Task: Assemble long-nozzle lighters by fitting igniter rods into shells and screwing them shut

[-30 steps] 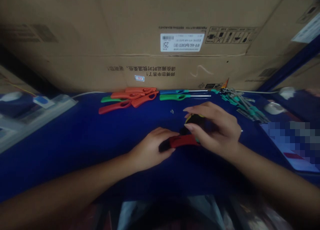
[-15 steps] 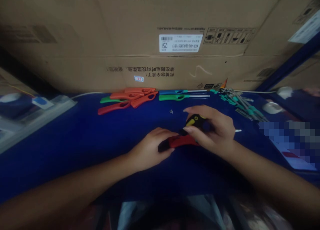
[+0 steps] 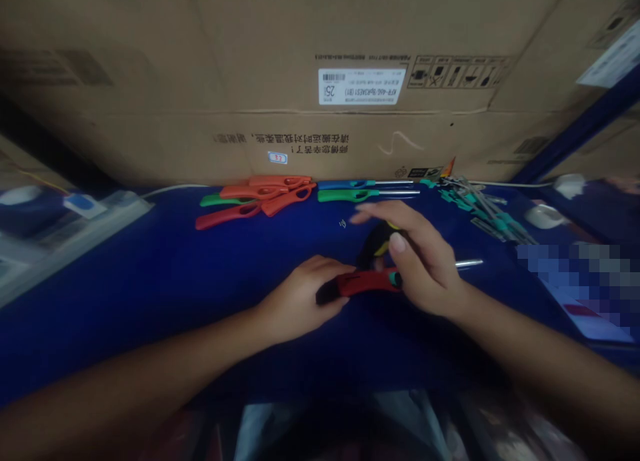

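My left hand is closed around the dark end of a red long-nosed lighter. The lighter lies roughly level, with a teal collar and a silver tube that shows beyond my right hand. In my right hand, above the lighter's body, is a black tool with yellow parts, which looks like a screwdriver handle. Its lower end is close to the lighter; whether they touch I cannot tell. The right index finger stretches out over the tool. Part of the tool and the lighter's front are hidden by the right hand.
Orange and red lighter shells lie at the back. Beside them are a blue lighter and a green lighter. Several metal tubes with teal parts are heaped at the right. A cardboard box stands behind the blue tabletop.
My right hand has shifted slightly left and its grip on the black and yellow tool has turned. The index finger is more extended, and the teal collar now shows. The left hand stays put.
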Action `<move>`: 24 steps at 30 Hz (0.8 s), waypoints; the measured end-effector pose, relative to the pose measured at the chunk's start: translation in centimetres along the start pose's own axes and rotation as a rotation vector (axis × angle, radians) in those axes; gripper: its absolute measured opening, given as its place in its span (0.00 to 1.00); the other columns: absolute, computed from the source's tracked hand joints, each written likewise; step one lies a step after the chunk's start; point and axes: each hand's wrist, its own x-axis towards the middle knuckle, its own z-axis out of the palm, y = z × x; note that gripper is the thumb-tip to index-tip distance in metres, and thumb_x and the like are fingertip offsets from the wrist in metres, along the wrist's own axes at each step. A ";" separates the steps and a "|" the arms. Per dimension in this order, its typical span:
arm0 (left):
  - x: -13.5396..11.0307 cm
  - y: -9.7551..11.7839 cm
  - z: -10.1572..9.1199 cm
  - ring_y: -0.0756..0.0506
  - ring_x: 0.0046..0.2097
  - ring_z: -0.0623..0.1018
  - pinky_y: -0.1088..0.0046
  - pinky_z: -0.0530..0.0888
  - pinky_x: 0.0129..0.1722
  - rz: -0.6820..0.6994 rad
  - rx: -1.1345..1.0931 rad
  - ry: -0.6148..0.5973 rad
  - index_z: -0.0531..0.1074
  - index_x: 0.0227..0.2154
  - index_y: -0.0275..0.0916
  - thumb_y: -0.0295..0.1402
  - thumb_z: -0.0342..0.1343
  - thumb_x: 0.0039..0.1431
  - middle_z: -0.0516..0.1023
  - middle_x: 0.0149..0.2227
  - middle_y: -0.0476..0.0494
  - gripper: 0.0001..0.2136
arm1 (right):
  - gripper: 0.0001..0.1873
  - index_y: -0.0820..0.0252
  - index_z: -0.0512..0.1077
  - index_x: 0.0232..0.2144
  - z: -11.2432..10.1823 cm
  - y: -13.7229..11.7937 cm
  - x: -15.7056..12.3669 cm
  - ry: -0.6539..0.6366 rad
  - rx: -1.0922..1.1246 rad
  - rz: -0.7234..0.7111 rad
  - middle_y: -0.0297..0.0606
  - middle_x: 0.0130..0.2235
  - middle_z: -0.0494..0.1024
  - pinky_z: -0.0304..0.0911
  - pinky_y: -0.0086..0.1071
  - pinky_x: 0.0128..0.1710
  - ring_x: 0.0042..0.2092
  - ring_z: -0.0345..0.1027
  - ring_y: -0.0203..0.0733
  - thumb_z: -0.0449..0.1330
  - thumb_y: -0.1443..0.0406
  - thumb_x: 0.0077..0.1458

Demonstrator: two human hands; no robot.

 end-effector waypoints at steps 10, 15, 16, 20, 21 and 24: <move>0.0 -0.1 0.0 0.43 0.48 0.78 0.61 0.76 0.52 0.010 0.002 -0.006 0.73 0.50 0.40 0.26 0.62 0.58 0.80 0.47 0.43 0.16 | 0.21 0.56 0.71 0.57 -0.3 -0.5 0.3 0.016 -0.274 -0.220 0.43 0.43 0.81 0.74 0.35 0.36 0.38 0.75 0.42 0.63 0.66 0.61; 0.0 -0.1 0.1 0.43 0.47 0.79 0.60 0.76 0.51 -0.009 0.005 0.003 0.73 0.47 0.39 0.27 0.62 0.58 0.80 0.45 0.42 0.14 | 0.22 0.53 0.65 0.62 -0.2 -0.7 0.4 -0.072 0.038 0.071 0.43 0.50 0.78 0.75 0.36 0.39 0.46 0.76 0.42 0.52 0.68 0.67; 0.0 -0.1 0.1 0.42 0.47 0.79 0.60 0.76 0.51 -0.013 0.004 0.003 0.73 0.48 0.39 0.27 0.62 0.58 0.80 0.45 0.42 0.14 | 0.21 0.53 0.67 0.60 -0.2 -0.6 0.5 -0.064 0.051 0.050 0.42 0.48 0.79 0.75 0.36 0.39 0.45 0.76 0.43 0.55 0.68 0.66; -0.1 -0.1 0.1 0.42 0.48 0.79 0.60 0.76 0.51 -0.014 0.005 -0.004 0.73 0.50 0.39 0.27 0.62 0.58 0.80 0.47 0.41 0.16 | 0.19 0.54 0.74 0.52 -0.5 0.0 0.7 0.046 -0.136 -0.134 0.41 0.44 0.81 0.74 0.36 0.36 0.39 0.75 0.43 0.67 0.66 0.57; -0.1 -0.1 0.1 0.42 0.48 0.79 0.60 0.76 0.51 -0.013 0.005 -0.003 0.73 0.50 0.40 0.28 0.62 0.59 0.80 0.46 0.42 0.15 | 0.19 0.54 0.75 0.51 -0.6 0.0 0.6 0.057 -0.174 -0.152 0.41 0.44 0.81 0.73 0.37 0.36 0.38 0.74 0.43 0.67 0.65 0.57; 0.0 -0.1 0.1 0.43 0.47 0.79 0.60 0.77 0.50 -0.013 -0.003 0.000 0.74 0.48 0.40 0.27 0.62 0.59 0.80 0.46 0.42 0.14 | 0.20 0.52 0.69 0.59 -0.5 -0.2 0.4 -0.012 -0.085 -0.030 0.43 0.48 0.79 0.73 0.35 0.33 0.35 0.74 0.39 0.58 0.64 0.65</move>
